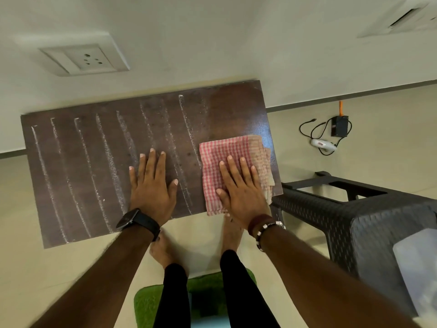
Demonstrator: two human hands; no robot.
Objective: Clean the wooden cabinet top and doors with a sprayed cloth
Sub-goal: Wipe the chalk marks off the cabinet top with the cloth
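The dark brown wooden cabinet top (78, 171) lies below me, crossed by several white chalky streaks. Its far right patch looks wiped and glossy. A folded pink-and-white checked cloth (220, 157) rests near the top's right front corner. My right hand (241, 188) presses flat on the cloth, fingers spread. My left hand (151, 183) lies flat and bare on the wood to the cloth's left, a dark watch on its wrist. The cabinet doors are out of sight.
A dark plastic woven-pattern stool (354, 209) stands right of the cabinet. Black cables, a small black box and a white device (324, 144) lie on the floor by the wall. A wall socket (87, 59) is behind. A green mat (201, 294) sits under my feet.
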